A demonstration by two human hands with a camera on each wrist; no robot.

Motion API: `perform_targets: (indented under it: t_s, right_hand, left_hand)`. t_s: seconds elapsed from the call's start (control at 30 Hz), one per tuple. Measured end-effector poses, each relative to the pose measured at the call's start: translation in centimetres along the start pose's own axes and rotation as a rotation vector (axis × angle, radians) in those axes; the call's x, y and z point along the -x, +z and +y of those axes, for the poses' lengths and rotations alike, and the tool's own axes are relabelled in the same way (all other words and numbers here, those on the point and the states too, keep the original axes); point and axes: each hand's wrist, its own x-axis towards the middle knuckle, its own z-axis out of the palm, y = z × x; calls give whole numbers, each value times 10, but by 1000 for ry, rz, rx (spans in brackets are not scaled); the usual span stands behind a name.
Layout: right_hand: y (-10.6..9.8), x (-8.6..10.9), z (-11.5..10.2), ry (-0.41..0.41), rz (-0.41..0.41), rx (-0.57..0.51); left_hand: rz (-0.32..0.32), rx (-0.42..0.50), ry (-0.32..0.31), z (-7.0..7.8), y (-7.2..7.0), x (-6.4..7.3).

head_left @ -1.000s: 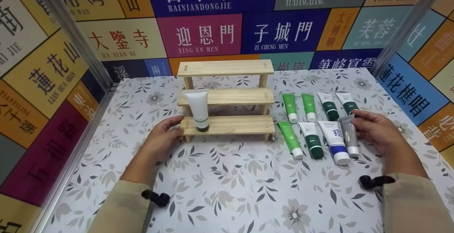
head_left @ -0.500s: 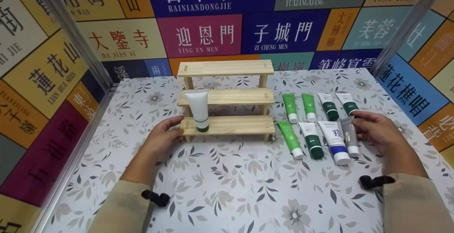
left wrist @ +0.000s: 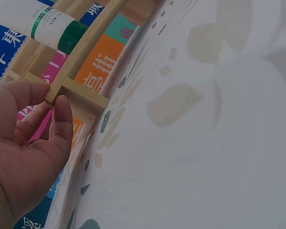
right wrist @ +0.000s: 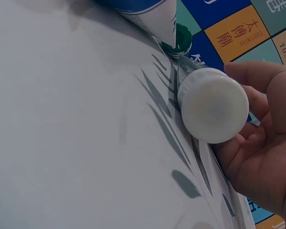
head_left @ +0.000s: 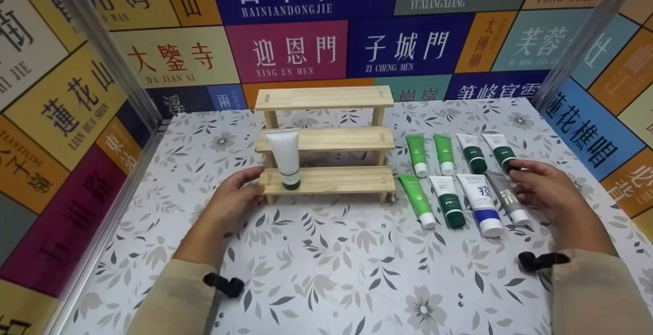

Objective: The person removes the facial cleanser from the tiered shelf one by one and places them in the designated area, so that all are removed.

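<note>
My left hand [head_left: 240, 195] pinches the left end of the lowest step of a three-step wooden display stand [head_left: 331, 179]; the thumb and fingers meet at the board's corner in the left wrist view. On that step a white tube [head_left: 284, 156] stands upright on its dark green cap [left wrist: 72, 37]. My right hand [head_left: 546, 187] is right beside a grey tube [head_left: 512, 200] lying face up on the table, its fingers loosely bent along the right edge. In the right wrist view the tube's white cap [right wrist: 213, 106] hides part of those fingers.
Left of the grey tube lie a white-and-blue tube [head_left: 480, 205], a white-and-green tube [head_left: 448, 201] and a bright green tube [head_left: 417, 201]. Behind them is another row: two green tubes [head_left: 417, 155] and two white-and-green ones [head_left: 472, 153]. Sign-covered panels [head_left: 285, 52] enclose the table's back and sides.
The grey tube has turned from its tilted position to lie flatter, face up, its cap end shifting right. My right hand has moved slightly right; the left hand has stayed on the stand.
</note>
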Motion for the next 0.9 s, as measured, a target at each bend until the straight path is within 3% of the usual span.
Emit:
perform_targets:
  t_s: [0.27,0.53,0.9]
  right_hand:
    - [2,3,0,-18,-8,-7]
    - [2,4,-2,-6,-3,-11]
    - [18,15,-17,-108,21,-133]
  left_hand:
    - [4,-24,41,-2,1,0]
    - [7,-21,37,-1,1,0]
    - [7,-15,23,1,1,0]
